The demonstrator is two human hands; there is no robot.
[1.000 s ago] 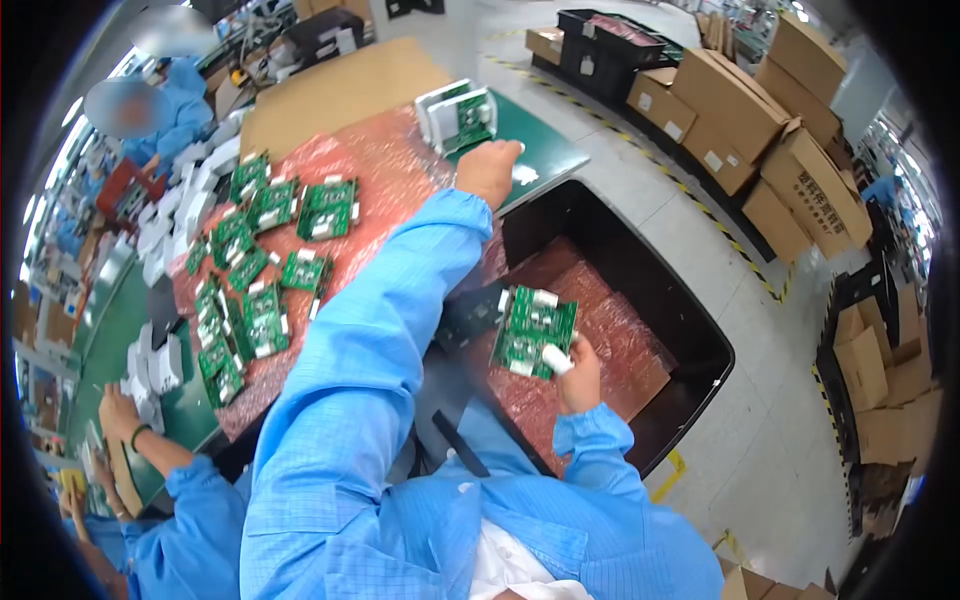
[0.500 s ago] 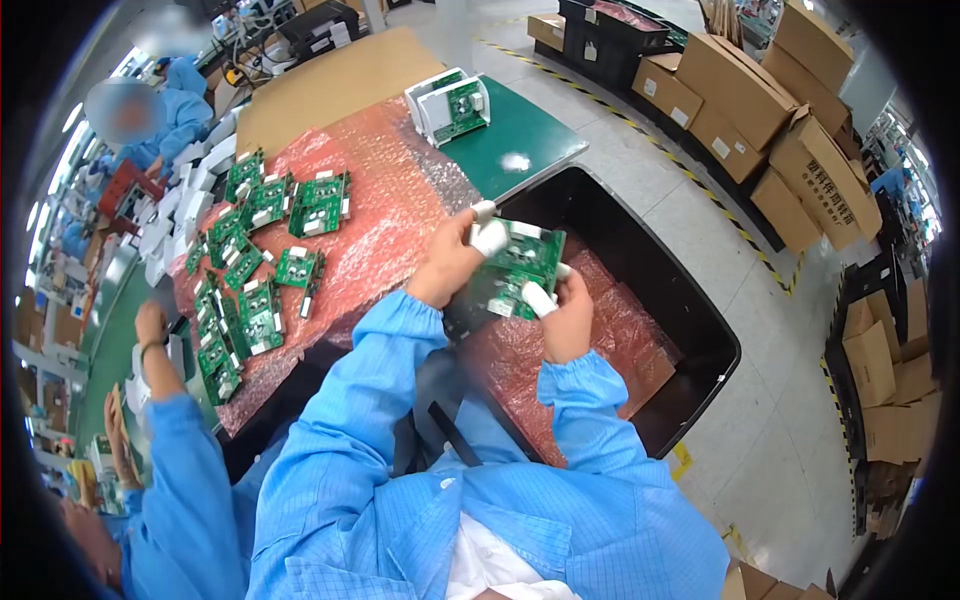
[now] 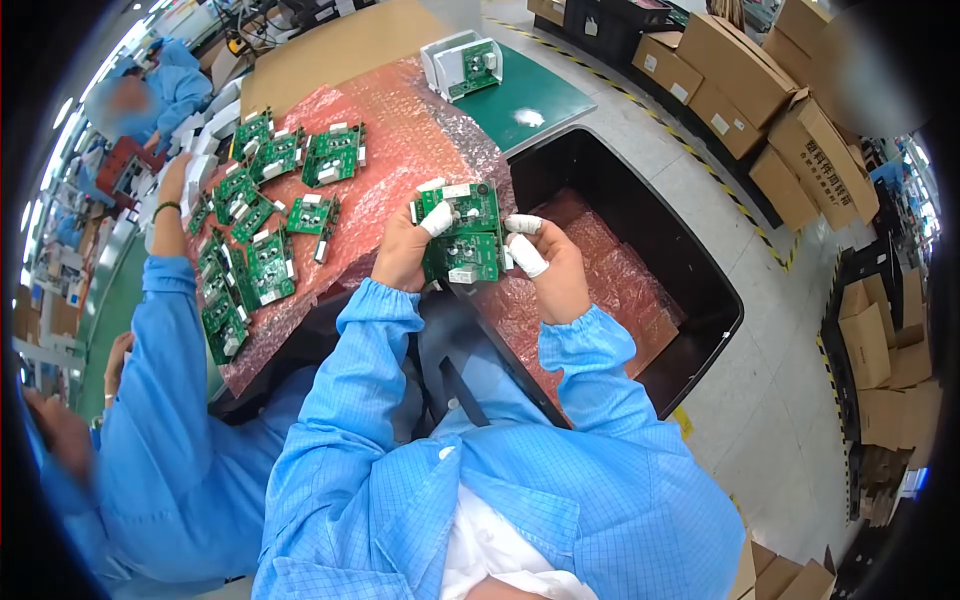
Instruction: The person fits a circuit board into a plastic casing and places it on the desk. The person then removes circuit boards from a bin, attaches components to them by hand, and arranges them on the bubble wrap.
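A green circuit board (image 3: 465,232), made of two joined halves, is held above the near left edge of a black bin. My left hand (image 3: 405,245) grips its left side, with a white-covered thumb on top. On its right edge, the white-covered thumb and forefinger of my right hand (image 3: 552,262) pinch the board. Pink bubble wrap (image 3: 380,130) covers the table to the left, and several green circuit boards (image 3: 268,265) lie on it. Another board (image 3: 478,68) stands upright in a white holder (image 3: 447,66) at the back.
The black bin (image 3: 725,325) has pink bubble wrap (image 3: 625,290) inside. A green mat (image 3: 545,100) and brown cardboard (image 3: 330,50) lie behind. A co-worker's arm (image 3: 170,300) reaches in at the left. Cardboard boxes (image 3: 735,80) stand at the right.
Both hands have moved left with the board, which now faces up flatter and squarer to the view. The co-worker's arm has reached farther forward.
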